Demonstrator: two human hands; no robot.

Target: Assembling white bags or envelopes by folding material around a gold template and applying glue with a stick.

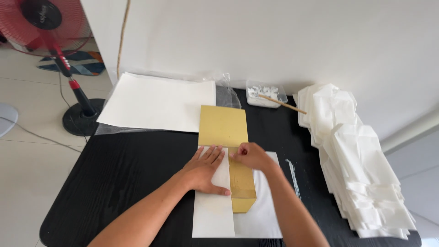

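A long gold card form (pixel 223 126) lies lengthwise on a white paper sheet (pixel 265 215) in the middle of the black table (pixel 123 169). The sheet's left side is folded over the form. My left hand (pixel 206 170) lies flat on that folded flap, fingers spread, pressing it down. My right hand (pixel 249 155) is beside it on the gold form, fingertips pinched at the flap's upper edge. The near end of the gold form (pixel 242 201) shows uncovered between the flap and the flat right part of the sheet.
A stack of large white sheets (pixel 157 101) lies on clear plastic at the back left. A small tub of white paste (pixel 264 93) with a wooden stick (pixel 283 104) stands behind. Folded white paper pieces (pixel 361 169) are piled along the right edge. A red floor fan (pixel 50 27) stands left.
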